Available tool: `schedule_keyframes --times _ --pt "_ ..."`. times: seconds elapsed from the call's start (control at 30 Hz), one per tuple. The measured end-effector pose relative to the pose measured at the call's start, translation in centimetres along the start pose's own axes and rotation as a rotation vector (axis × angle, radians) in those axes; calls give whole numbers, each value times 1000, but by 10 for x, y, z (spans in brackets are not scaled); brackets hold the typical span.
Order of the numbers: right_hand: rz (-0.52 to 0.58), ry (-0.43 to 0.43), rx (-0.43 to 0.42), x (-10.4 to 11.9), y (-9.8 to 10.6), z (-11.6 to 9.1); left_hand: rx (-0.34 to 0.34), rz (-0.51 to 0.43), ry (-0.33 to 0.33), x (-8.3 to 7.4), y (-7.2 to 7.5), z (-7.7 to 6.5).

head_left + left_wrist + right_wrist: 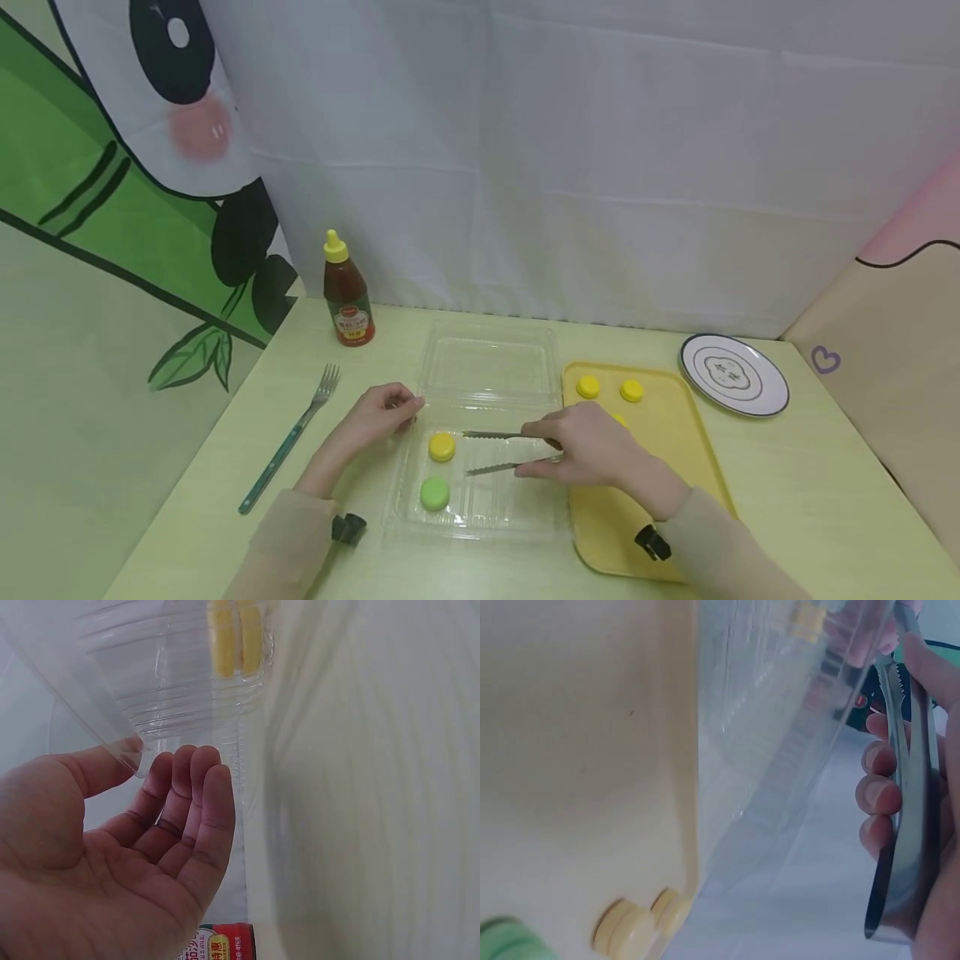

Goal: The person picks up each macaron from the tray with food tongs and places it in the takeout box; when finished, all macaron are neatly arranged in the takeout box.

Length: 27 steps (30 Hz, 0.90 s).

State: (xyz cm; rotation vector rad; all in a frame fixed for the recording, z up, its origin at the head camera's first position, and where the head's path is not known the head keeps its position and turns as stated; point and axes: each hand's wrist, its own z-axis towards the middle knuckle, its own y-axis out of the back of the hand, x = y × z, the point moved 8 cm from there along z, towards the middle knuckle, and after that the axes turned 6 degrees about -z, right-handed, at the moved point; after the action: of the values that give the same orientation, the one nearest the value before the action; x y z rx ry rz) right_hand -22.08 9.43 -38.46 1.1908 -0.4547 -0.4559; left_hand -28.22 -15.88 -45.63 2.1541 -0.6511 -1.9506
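My right hand (pixel 596 446) grips metal tongs (pixel 911 825) over the clear plastic container (pixel 517 512). The tongs' arms stand apart with nothing between their tips, just right of a yellow macaron (pixel 442 447). A green macaron (pixel 434 493) lies nearer in the container's left side. At the container's left edge, by the hinge, my left hand (pixel 378 417) holds the rim (pixel 139 771) between thumb and bent fingers. Its thumb shows through the plastic in the left wrist view. The lid (pixel 491 362) lies folded back, away from me.
A yellow tray (pixel 645 542) with several macarons (pixel 632 391) borders the container's right side; one is partly hidden by my right hand. A white plate (pixel 772 392) lies behind it at right. A fork (pixel 288 442) and a sauce bottle (pixel 348 296) occupy the left.
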Motion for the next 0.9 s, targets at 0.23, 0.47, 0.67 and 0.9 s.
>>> schedule_keyframes --times 0.23,0.47,0.67,0.9 --pt "-41 -14 -61 -15 13 -21 -8 9 0 1 0 1" --pt "-81 -54 -69 -28 23 -40 -5 3 -15 0 -1 1" --pt "-107 -55 -123 -33 35 -55 -7 2 -18 0 0 1" --pt "-102 -95 -142 -45 46 -78 -6 4 2 2 -1 1"
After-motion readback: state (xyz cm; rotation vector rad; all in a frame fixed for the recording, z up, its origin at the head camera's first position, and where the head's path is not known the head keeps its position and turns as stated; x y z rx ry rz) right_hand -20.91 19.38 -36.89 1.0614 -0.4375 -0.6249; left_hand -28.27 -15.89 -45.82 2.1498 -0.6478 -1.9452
